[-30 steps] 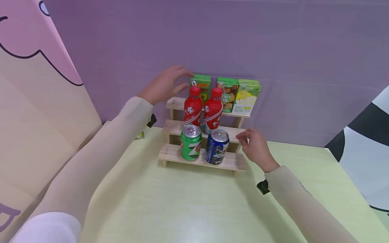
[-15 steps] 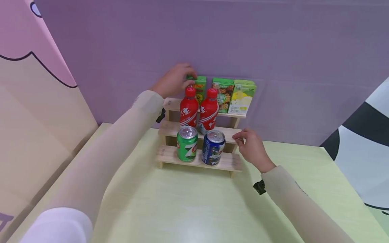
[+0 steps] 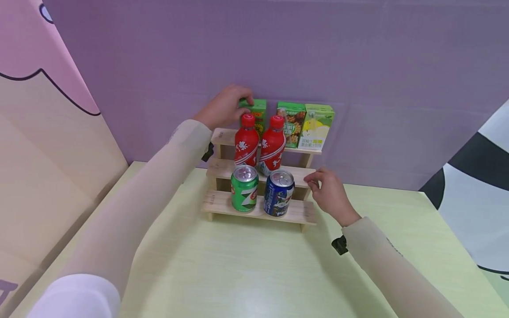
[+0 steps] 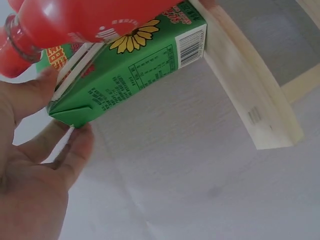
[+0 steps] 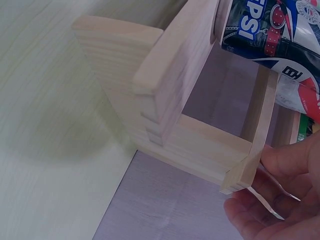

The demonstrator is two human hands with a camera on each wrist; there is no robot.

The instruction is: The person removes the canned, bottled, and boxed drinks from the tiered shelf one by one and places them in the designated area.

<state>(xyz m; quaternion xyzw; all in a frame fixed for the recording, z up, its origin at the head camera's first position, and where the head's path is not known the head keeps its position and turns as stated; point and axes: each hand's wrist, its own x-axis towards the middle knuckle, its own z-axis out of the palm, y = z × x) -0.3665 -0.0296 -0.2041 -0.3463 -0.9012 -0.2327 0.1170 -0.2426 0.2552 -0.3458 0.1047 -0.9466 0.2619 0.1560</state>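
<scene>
In the head view, a three-tier wooden display shelf (image 3: 226, 167) stands against the purple backdrop. My left hand (image 3: 226, 107) is at its top tier, where thumb and fingers pinch the upper end of a green drink carton (image 4: 115, 82) with a yellow flower and a white straw on it. The carton stands behind two red-capped bottles (image 3: 246, 143), which partly hide it. My right hand (image 3: 331, 196) holds the right end of the middle tier; in the right wrist view its thumb (image 5: 287, 159) lies against the board, with fingers on the other side.
On the top tier's right stand a brown-and-green carton (image 3: 292, 126) and a pale yellow-green carton (image 3: 317, 128). The bottom tier bears a green can (image 3: 244, 190) and a blue Pepsi can (image 3: 279, 194). A pale tabletop (image 3: 222, 269) extends in front.
My left hand has moved right onto the green carton and taken hold of it, and the carton has then shifted slightly left. My right hand keeps its place at the shelf.
</scene>
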